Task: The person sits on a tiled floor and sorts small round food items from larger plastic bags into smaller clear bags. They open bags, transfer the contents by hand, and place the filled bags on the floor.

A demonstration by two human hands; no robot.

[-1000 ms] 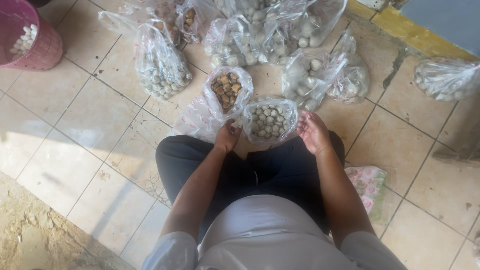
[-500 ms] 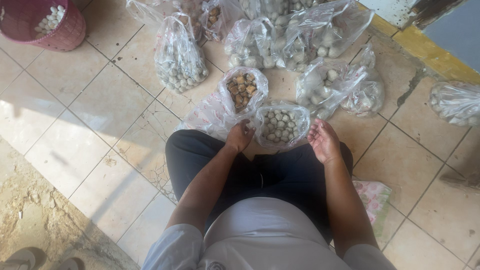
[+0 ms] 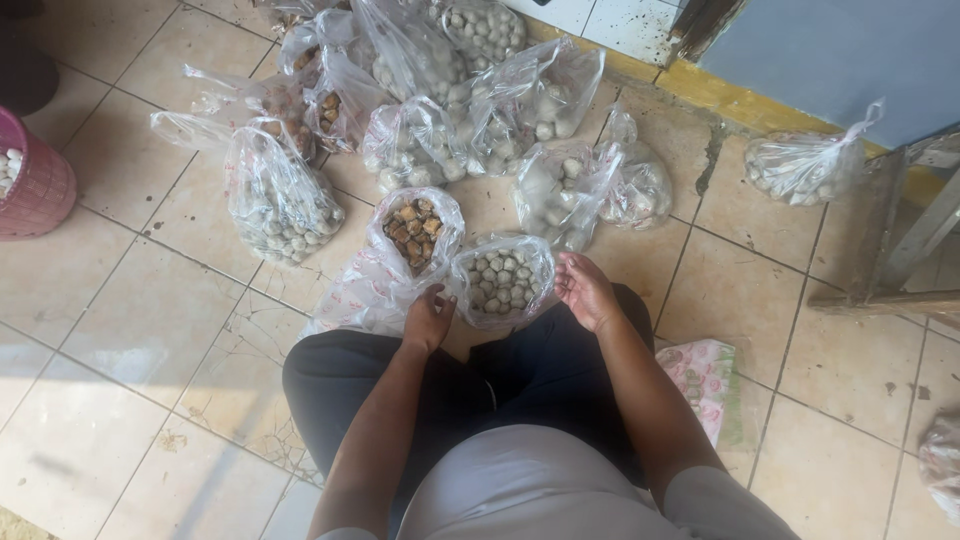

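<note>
The clear bag of small pale round balls [image 3: 500, 283] sits on the tiled floor [image 3: 110, 300] just ahead of the person's knees, its mouth held wide. Over the last second it has hardly shifted; the view has mostly tipped up and moved closer, bringing more of the pile into sight, so the work looks to be at the same stage, with the bag's mouth being handled.

The left hand [image 3: 428, 320] is at the bag's 8 o'clock, fingers curled on the plastic rim, pinching it. The right hand [image 3: 585, 292] is at its 3 o'clock, fingers spread and loosely bent against the rim; whether it truly grips the plastic I cannot tell.

At 10 o'clock, touching it, an open bag holds brown cube-like pieces [image 3: 415, 228]. At 9 to 10 o'clock, farther off, stands a full bag of pale balls [image 3: 282, 205]. From 11 to 1 o'clock lies a heap of similar bags [image 3: 470, 110]. At 2 o'clock, well apart by the wall, is a tied bag [image 3: 805, 168]. A pink basket [image 3: 40, 190] sits at far 9 o'clock, holding white pieces.
</note>
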